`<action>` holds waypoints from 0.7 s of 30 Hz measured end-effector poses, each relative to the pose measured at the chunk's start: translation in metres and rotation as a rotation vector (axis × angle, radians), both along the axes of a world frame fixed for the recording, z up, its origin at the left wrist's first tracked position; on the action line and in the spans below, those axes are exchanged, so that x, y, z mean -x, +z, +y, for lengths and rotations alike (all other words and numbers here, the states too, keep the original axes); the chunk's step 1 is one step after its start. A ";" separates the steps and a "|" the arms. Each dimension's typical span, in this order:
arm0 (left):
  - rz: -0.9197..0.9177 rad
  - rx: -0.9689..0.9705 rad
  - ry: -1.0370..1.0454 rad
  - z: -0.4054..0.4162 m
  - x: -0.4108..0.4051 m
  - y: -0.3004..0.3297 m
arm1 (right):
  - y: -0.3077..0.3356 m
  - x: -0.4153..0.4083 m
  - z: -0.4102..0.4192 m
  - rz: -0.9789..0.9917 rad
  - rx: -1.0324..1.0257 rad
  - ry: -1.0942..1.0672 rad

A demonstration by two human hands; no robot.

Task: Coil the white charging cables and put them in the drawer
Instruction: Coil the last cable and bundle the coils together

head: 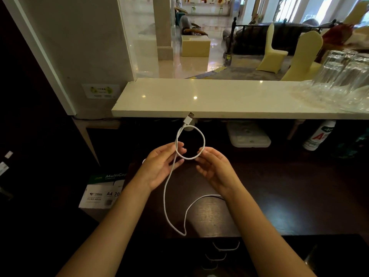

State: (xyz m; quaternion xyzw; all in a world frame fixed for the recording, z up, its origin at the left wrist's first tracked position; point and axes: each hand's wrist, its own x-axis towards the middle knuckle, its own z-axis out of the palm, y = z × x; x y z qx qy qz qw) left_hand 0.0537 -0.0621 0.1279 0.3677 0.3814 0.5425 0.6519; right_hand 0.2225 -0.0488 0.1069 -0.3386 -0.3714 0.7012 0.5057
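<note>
Head view: the left hand (159, 166) pinches a thin white braided charging cable (165, 196) between thumb and fingers at the point where the strand crosses itself. From that pinch one round loop (201, 136) rises up and away, and the white USB plug (188, 118) sticks out just past the top of it, in front of the edge of the pale stone counter (199, 98). The right hand (214, 170) is across the loop from the pinch, with its fingertips curled onto the lower right of the ring and the other fingers loosely bent beneath. Below the pinch the loose cable drops toward the person, bends sharply near the desk's front edge, and runs back under the right wrist over the dark wooden desk (279, 186). Beneath the forearms, metal handles of a stack of dark drawers (225, 246) show; the drawers look closed.

By my reading, only the first turn is made and most of the length is still loose. The risk is that the stiff loop springs open if the left pinch slackens while the right hand reaches for more cable. The trailing slack could also snag on the desk edge or kink at its sharp bend, which would pull the coil out of shape.
</note>
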 end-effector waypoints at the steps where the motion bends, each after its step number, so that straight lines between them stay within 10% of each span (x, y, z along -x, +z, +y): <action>1: -0.023 -0.004 0.003 0.000 -0.001 0.001 | -0.002 0.002 -0.002 0.014 0.015 -0.008; 21: -0.174 -0.094 -0.102 0.005 0.037 0.014 | -0.048 -0.031 -0.009 -0.414 -0.009 0.850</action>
